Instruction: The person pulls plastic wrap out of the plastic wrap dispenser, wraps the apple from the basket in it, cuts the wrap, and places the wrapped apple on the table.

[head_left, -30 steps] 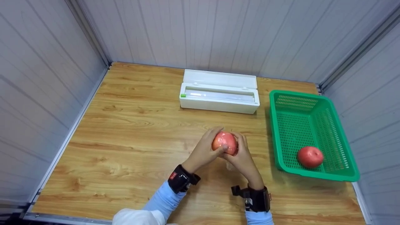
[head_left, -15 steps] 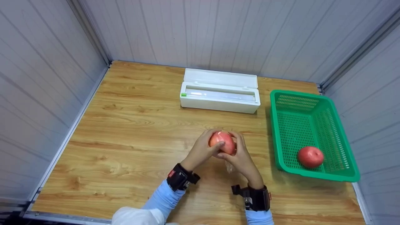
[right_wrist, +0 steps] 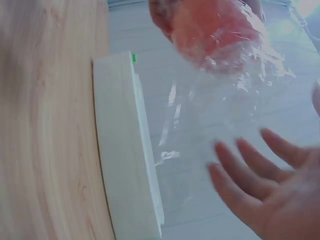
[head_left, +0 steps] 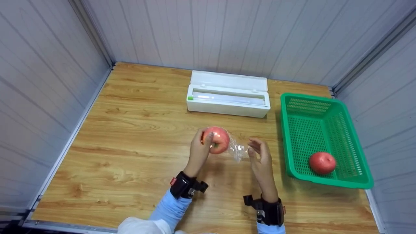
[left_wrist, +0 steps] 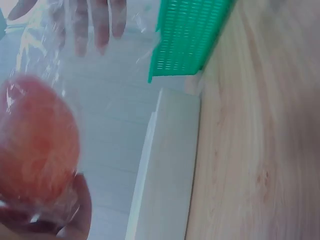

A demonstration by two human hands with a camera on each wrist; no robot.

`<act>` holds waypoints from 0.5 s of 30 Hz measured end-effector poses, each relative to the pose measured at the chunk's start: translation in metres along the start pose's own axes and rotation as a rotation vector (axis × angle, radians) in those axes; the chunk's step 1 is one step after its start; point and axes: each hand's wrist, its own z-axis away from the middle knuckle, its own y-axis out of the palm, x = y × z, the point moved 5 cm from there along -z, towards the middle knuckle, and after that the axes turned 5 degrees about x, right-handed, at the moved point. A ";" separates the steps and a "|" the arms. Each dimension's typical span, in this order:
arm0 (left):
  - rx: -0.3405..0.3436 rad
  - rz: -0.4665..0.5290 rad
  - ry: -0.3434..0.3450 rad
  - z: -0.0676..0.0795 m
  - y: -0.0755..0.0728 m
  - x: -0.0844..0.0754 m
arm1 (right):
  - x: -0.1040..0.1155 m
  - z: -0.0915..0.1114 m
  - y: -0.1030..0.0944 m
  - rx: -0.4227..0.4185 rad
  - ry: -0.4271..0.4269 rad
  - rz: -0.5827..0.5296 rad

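Observation:
My left hand (head_left: 198,152) grips an apple (head_left: 221,139) above the table, thumb across its near side and its stem end facing me. Clear plastic wrap (head_left: 238,152) covers the fruit and trails off its right side as a loose, crumpled tail. Beside that tail is my right hand (head_left: 262,161), fingers loosely bent and apart from the apple. In the right wrist view, those right-hand fingers (right_wrist: 245,175) spread near the sheer film (right_wrist: 172,115) hanging from the apple. The left wrist view has the wrapped apple (left_wrist: 37,140) close up at the left.
Behind the hands stands a white cling film dispenser (head_left: 227,109) with its lid raised and a roll inside. To the right, a green plastic basket (head_left: 287,152) holds a second apple (head_left: 322,163). Pale panel walls (head_left: 208,35) bound the wooden table (head_left: 130,162).
Both hands were around the apple. The right hand has let go and moved right, while the left has carried the apple left and turned it. The film tail now shows between them.

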 end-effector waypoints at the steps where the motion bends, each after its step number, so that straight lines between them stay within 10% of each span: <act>1: -0.022 0.029 -0.007 0.001 -0.002 0.000 | 0.000 0.001 -0.001 -0.053 -0.005 0.016; 15: -0.095 0.145 0.010 0.009 -0.005 -0.005 | 0.049 0.011 0.012 -0.131 -0.141 0.087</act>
